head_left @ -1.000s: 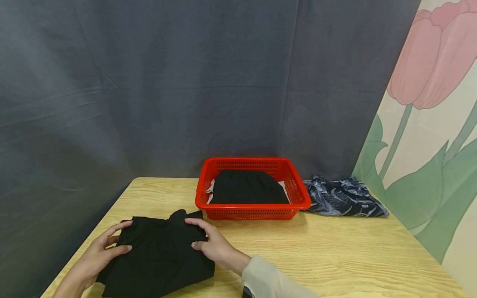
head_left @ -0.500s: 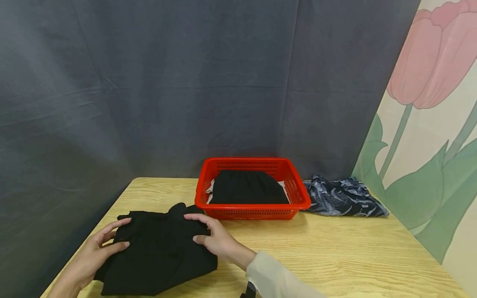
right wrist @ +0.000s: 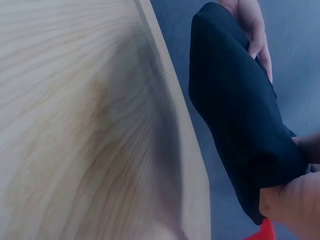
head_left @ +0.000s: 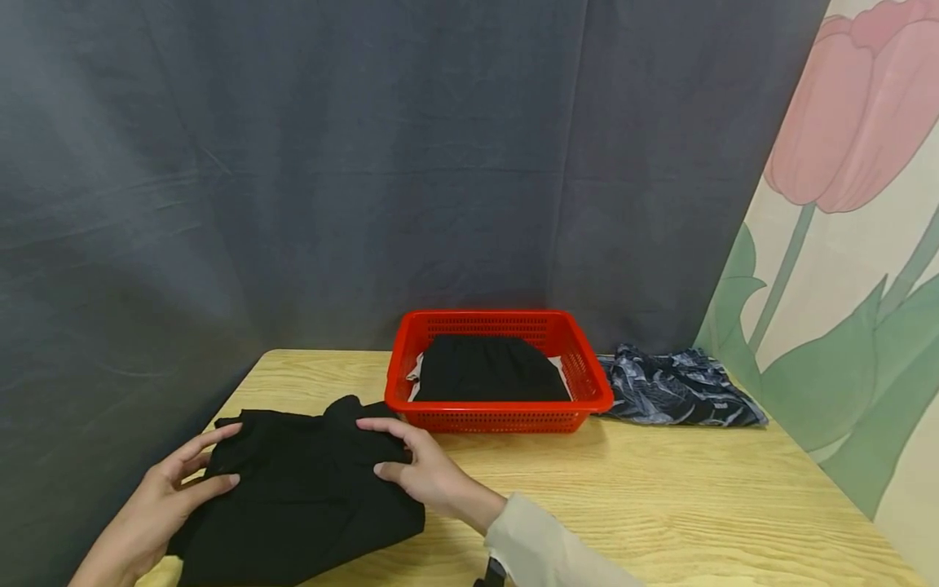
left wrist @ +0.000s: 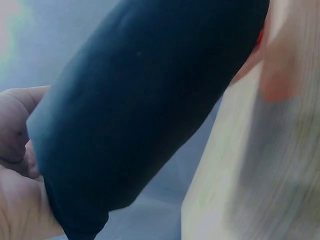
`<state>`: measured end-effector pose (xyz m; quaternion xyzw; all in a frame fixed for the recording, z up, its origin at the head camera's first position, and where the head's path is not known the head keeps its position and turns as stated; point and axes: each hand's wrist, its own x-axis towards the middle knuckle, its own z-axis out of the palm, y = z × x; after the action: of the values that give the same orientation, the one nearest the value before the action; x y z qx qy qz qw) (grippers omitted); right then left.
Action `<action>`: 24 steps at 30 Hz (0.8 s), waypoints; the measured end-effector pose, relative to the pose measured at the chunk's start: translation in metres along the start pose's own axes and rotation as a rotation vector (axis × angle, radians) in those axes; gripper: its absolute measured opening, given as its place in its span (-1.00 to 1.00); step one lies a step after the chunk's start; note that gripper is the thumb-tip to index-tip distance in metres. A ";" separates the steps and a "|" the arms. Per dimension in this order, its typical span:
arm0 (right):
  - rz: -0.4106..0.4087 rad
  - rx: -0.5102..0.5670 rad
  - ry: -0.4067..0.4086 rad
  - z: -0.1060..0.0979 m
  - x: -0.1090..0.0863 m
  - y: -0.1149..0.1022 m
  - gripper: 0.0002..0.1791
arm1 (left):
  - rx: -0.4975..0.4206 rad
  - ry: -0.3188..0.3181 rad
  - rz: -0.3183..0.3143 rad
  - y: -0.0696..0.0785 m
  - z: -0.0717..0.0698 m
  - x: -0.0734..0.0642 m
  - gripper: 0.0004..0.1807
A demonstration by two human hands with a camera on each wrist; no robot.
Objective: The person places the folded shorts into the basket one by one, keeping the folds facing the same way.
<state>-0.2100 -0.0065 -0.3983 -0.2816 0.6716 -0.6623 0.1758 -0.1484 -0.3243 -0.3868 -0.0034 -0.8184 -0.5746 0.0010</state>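
Note:
Both hands hold a folded black garment point(head_left: 308, 497) by its two sides, at the left front of the table in the head view. My left hand point(head_left: 165, 501) grips the left side, its thumb and fingers spread along the cloth. On the opposite side, my right hand point(head_left: 433, 477) pinches the upper right part, thumb towards me. Both wrist views show the black garment point(right wrist: 240, 100) as a thick folded bundle raised off the wood. Some fingers are hidden behind the cloth.
A red plastic basket point(head_left: 499, 406) stands at the back middle of the table point(head_left: 660, 489), with black cloth point(head_left: 491, 367) lying over white cloth inside. Right of it lies a crumpled dark patterned cloth point(head_left: 675, 391). A grey curtain point(head_left: 367, 163) hangs behind.
The left hand has shifted left, with the garment's left side following it. The garment's far edge sits slightly farther from me. Basket and patterned cloth stay put.

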 end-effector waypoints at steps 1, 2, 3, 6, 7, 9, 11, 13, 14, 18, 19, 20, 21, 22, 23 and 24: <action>-0.006 0.005 -0.004 0.001 0.000 -0.001 -0.36 | -0.018 0.008 0.002 0.001 0.000 -0.001 -0.26; -0.011 0.011 -0.008 0.002 0.000 -0.002 -0.36 | -0.045 0.013 0.001 0.002 -0.001 -0.002 -0.27; -0.018 0.015 -0.012 0.002 0.000 -0.003 -0.35 | -0.056 0.012 0.004 0.003 -0.001 -0.002 -0.27; -0.042 0.035 -0.026 0.004 -0.001 -0.007 -0.35 | -0.073 0.012 0.006 0.006 -0.004 -0.004 -0.28; -0.055 0.041 -0.031 0.004 -0.001 -0.008 -0.35 | -0.074 0.009 0.009 0.007 -0.004 -0.004 -0.28; -0.070 0.050 -0.039 0.004 -0.001 -0.011 -0.35 | -0.061 0.006 0.023 0.008 -0.005 -0.005 -0.28; -0.080 0.047 -0.041 0.003 -0.002 -0.015 -0.36 | -0.046 0.007 0.033 0.010 -0.004 -0.004 -0.28; -0.087 0.034 -0.039 0.001 -0.002 -0.018 -0.36 | -0.018 0.007 0.041 0.013 -0.003 -0.003 -0.28; -0.084 0.029 -0.037 -0.001 -0.003 -0.020 -0.36 | -0.006 0.004 0.041 0.014 -0.003 -0.003 -0.28; -0.076 0.009 -0.027 -0.007 -0.004 -0.026 -0.35 | 0.021 -0.025 0.051 0.019 -0.001 -0.001 -0.27; -0.072 0.005 -0.024 -0.008 -0.005 -0.027 -0.35 | 0.025 -0.034 0.056 0.020 0.000 0.000 -0.27; -0.072 0.004 -0.023 -0.010 -0.005 -0.028 -0.35 | 0.017 -0.042 0.064 0.021 0.001 0.000 -0.27; -0.071 -0.001 -0.021 -0.011 -0.006 -0.029 -0.35 | 0.009 -0.050 0.073 0.021 0.002 0.000 -0.28; -0.070 -0.008 -0.018 -0.013 -0.007 -0.030 -0.36 | 0.002 -0.056 0.080 0.022 0.004 0.001 -0.28; -0.067 -0.013 -0.014 -0.014 -0.007 -0.031 -0.36 | -0.012 -0.063 0.086 0.023 0.005 0.001 -0.28; -0.068 -0.015 -0.012 -0.016 -0.008 -0.032 -0.36 | -0.017 -0.067 0.093 0.024 0.007 0.002 -0.29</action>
<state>-0.2090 0.0122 -0.3672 -0.3095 0.6656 -0.6611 0.1553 -0.1501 -0.3100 -0.3663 -0.0610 -0.8120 -0.5805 0.0003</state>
